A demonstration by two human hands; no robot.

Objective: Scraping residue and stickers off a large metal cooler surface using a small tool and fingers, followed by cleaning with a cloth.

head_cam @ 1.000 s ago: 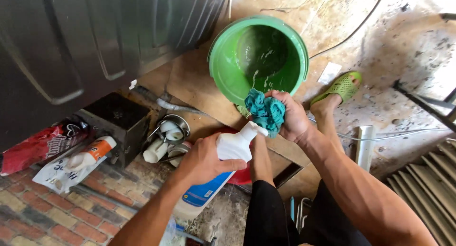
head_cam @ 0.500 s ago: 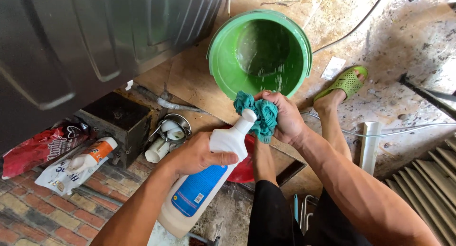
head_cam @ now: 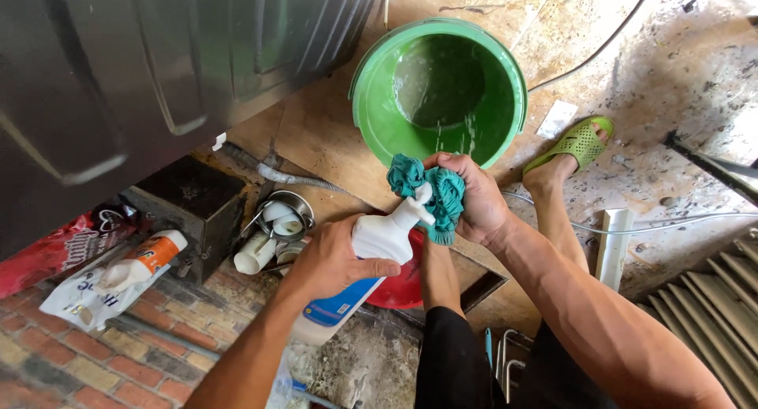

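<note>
My left hand (head_cam: 335,259) grips a white plastic bottle (head_cam: 359,271) with a blue label, tilted so its nozzle points into a teal cloth (head_cam: 430,192). My right hand (head_cam: 474,200) is closed around that bunched wet cloth, just below the rim of a green bucket (head_cam: 375,109) holding some water. The nozzle tip touches the cloth.
A dark metal door (head_cam: 142,69) fills the upper left. Below it sit a black box (head_cam: 189,200), a metal bowl (head_cam: 280,219) of white pieces, a small white and orange bottle (head_cam: 146,259) and a red bag (head_cam: 55,247). My foot wears a green sandal (head_cam: 572,144). A cable (head_cam: 600,46) crosses the floor.
The bottle has been raised and tilted further, so its nozzle now presses into the cloth. My right hand has stayed beside the bucket holding the cloth.
</note>
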